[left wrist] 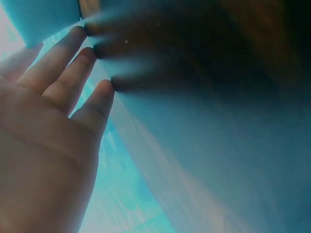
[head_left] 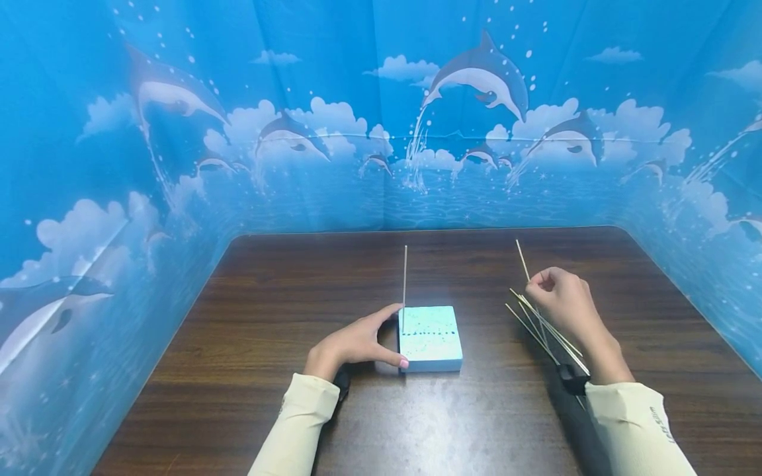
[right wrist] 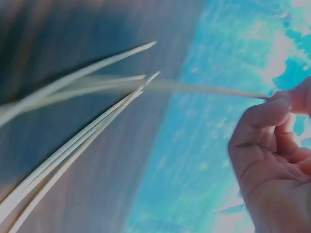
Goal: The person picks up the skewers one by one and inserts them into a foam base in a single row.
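Observation:
A pale foam block (head_left: 430,350) with a row of small holes across its top lies on the table. One thin stick (head_left: 405,277) stands upright at the left end of that row. My left hand (head_left: 357,338) spreads thumb and index finger along the block's left side, touching its corners. In the left wrist view its other fingers (left wrist: 66,87) are nearly straight, tips down by the tabletop. My right hand (head_left: 565,305) pinches a thin stick (right wrist: 218,91) between thumb and index finger, raised at a slant over a loose bunch of similar sticks (right wrist: 73,150).
The dark wood table (head_left: 268,284) has rounded far corners. A blue curtain (head_left: 333,59) printed with dolphins hangs around its back and sides. Black straps sit at both wrists, and the bunch of sticks reaches under the right one (head_left: 574,379).

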The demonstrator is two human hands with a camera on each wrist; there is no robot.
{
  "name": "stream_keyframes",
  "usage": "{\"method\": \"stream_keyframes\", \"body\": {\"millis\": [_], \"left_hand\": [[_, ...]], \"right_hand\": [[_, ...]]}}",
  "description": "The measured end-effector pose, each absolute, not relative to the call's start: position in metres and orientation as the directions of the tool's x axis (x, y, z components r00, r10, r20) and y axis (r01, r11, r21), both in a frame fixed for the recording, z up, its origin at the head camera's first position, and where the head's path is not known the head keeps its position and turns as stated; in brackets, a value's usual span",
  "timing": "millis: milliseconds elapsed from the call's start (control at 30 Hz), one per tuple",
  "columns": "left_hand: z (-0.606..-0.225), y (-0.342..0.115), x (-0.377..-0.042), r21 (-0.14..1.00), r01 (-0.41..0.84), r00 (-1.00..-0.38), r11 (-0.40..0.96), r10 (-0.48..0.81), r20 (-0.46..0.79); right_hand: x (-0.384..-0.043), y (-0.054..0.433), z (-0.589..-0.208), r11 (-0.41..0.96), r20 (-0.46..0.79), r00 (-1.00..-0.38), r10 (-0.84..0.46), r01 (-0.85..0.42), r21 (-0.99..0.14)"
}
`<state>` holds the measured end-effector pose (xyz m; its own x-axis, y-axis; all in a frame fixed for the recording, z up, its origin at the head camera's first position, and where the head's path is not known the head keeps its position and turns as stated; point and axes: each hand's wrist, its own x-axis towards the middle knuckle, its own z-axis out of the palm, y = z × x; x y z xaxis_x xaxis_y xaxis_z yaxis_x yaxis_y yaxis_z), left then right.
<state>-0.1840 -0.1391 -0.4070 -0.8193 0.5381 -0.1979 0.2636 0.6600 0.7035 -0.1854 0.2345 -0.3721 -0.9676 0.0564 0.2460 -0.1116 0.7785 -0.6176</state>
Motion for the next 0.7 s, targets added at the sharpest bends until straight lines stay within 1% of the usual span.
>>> {"method": "stream_keyframes", "body": {"millis": [100,233,333,467,567,700], "left_hand": [[-0.407,-0.139,-0.184,0.703,0.260,-0.820,0.662,0.535,-0.201],[-0.408,-0.138,-0.184,0.701,0.252,-0.823,0.667,0.529,-0.208],[-0.408,-0.138,-0.184,0.700,0.251,-0.822,0.668,0.529,-0.211],[-0.407,-0.138,-0.184,0.698,0.246,-0.822,0.672,0.526,-0.217],[-0.406,-0.139,-0.184,0.703,0.241,-0.822,0.669,0.526,-0.220],[-0.406,-0.138,-0.185,0.711,0.244,-0.817,0.659,0.535,-0.215]], "right_hand": [[-0.183,0.217,-0.364,0.725,0.323,-0.945,0.057,-0.183,-0.664],[-0.179,0.193,-0.354,0.596,0.356,-0.933,0.062,-0.252,-0.763],[-0.177,0.176,-0.346,0.496,0.381,-0.924,0.039,-0.313,-0.810],[-0.175,0.155,-0.338,0.371,0.417,-0.909,-0.013,-0.391,-0.842],[-0.176,0.138,-0.336,0.298,0.414,-0.909,-0.050,-0.409,-0.862],[-0.177,0.118,-0.337,0.280,0.398,-0.911,-0.107,-0.412,-0.867]]}}
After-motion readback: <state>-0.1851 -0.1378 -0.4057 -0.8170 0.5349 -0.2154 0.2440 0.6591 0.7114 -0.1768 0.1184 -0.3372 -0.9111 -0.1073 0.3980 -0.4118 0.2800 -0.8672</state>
